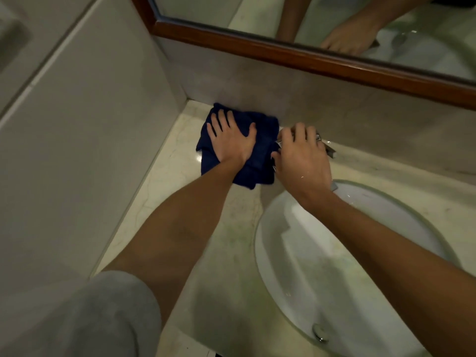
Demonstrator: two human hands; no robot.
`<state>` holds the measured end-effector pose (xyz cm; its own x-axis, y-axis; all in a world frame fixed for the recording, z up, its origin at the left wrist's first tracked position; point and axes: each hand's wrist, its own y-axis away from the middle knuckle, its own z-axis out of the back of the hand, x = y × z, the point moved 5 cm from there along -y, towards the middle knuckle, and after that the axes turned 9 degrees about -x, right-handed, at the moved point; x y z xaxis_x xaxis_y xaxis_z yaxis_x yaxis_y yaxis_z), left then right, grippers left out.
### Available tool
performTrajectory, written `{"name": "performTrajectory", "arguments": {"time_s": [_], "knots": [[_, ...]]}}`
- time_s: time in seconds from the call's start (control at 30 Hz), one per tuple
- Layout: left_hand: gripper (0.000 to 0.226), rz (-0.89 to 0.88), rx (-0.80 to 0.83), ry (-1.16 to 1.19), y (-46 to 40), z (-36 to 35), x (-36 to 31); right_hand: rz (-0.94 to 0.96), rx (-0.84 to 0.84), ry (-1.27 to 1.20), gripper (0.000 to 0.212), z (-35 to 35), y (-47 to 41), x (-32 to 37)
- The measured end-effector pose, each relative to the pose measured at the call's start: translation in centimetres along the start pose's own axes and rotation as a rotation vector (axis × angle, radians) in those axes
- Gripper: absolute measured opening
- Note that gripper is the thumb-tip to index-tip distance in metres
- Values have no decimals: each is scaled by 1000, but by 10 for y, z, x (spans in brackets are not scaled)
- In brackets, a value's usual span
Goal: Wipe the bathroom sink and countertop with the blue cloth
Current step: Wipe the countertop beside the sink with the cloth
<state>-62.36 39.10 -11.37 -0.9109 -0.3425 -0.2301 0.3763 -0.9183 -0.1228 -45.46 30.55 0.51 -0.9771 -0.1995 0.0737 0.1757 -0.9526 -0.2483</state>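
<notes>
Pressing the blue cloth (pixel 260 150) flat, left hand (pixel 231 140) beside sink (pixel 386 202).

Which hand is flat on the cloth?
The left hand, fingers spread flat on the blue cloth; the right hand is curled over the faucet instead.

Bathroom, likely in a home or hotel. Oval white ceramic undermount sink basin (pixel 347 243) with a chrome pop-up drain plug (pixel 320 332), set into a glossy cream marble-look countertop (pixel 164 176). Chrome faucet (pixel 328 148) at the back edge, mostly hidden by a hand. Large wall mirror with a reddish-brown wooden frame (pixel 309 57) above a pale stone backsplash (pixel 296 99). Large light grey wall tiles (pixel 90 124) on the left, meeting the counter in a corner.
</notes>
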Motion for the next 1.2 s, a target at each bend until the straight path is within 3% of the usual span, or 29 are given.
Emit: {"name": "performTrajectory", "arguments": {"time_s": [0.13,0.43,0.63,1.0,1.2], "knots": [[80,-80,-10,-24,19,3,8,-3,-8,-2,36,0,-1,0],[78,6,3,-53,142,20,13,-3,-9,-11,38,2,2,3],[76,-51,-22,6,229,35,29,30,-16,-8,38,2,3,2],[74,155,-57,-52,288,71,155,63,-8,3,39,2,1,2],[85,305,5,-82,382,79,126,42,32,-10,42,1,0,2]]}}
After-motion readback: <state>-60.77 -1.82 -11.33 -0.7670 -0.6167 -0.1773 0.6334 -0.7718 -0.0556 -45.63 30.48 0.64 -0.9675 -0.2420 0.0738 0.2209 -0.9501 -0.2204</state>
